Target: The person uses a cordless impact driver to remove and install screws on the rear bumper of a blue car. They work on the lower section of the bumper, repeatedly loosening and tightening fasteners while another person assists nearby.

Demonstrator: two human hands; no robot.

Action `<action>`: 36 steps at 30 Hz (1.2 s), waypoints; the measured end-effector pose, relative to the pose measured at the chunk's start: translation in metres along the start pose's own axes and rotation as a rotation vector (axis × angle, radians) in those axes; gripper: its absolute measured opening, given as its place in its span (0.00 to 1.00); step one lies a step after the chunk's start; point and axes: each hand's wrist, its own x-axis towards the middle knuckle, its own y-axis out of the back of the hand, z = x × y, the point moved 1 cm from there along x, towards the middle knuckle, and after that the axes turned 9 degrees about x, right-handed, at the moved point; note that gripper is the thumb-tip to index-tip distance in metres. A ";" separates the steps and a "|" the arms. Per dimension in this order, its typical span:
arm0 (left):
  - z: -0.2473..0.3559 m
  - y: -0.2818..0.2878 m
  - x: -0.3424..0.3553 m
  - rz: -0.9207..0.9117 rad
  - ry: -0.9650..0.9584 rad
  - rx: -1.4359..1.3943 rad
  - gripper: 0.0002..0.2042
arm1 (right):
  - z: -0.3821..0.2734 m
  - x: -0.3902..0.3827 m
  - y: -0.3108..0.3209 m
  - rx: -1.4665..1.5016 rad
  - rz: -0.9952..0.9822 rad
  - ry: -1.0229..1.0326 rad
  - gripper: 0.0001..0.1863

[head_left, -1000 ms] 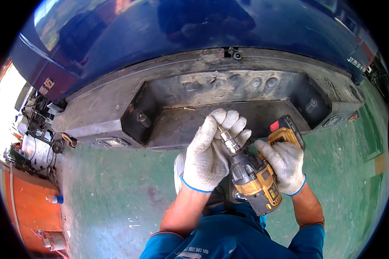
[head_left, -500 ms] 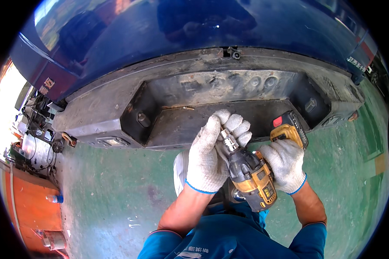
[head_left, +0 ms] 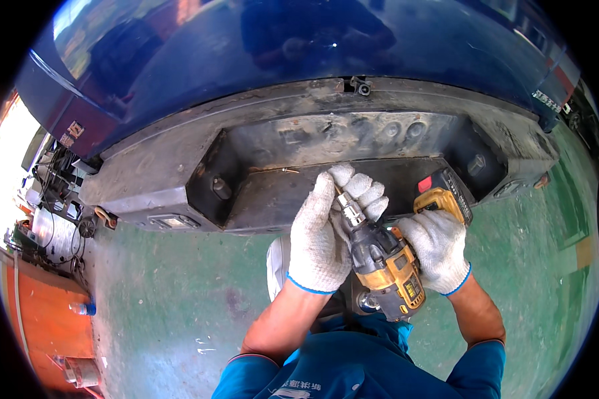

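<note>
My right hand (head_left: 434, 246), in a white knit glove with a blue cuff, is wrapped round the grip of a yellow-and-black cordless impact driver (head_left: 386, 269). The driver's red-and-black battery (head_left: 449, 193) points away from me, and its silver chuck (head_left: 351, 209) points up and left. My left hand (head_left: 319, 243), gloved the same way, curls round the chuck end, thumb and fingers closed about the thin bit (head_left: 338, 191) there. The bit's far end is partly hidden by the glove. Beyond the left fingertips, a small screw (head_left: 290, 171) lies on the dark step of a vehicle's bumper (head_left: 140, 176).
A glossy blue vehicle body (head_left: 299, 46) rises behind the bumper, with a small round fitting (head_left: 363, 88) at its lower edge. To the left stand an orange cabinet (head_left: 46, 319), a bucket (head_left: 81, 372) and cluttered equipment with cables (head_left: 56, 179). The floor is green (head_left: 173, 286).
Both hands and the driver stay nearly in place, shifting only slightly. The bumper sits a little lower in the picture.
</note>
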 end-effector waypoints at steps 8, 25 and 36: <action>-0.007 0.010 0.000 -0.032 0.042 -0.065 0.21 | 0.001 0.004 -0.001 -0.043 -0.010 -0.008 0.46; 0.014 0.006 0.027 0.055 -0.027 0.045 0.14 | 0.007 0.018 -0.010 -0.018 0.008 -0.020 0.50; 0.016 -0.001 0.050 0.163 -0.265 0.271 0.07 | 0.021 0.031 -0.012 -0.126 0.014 -0.039 0.50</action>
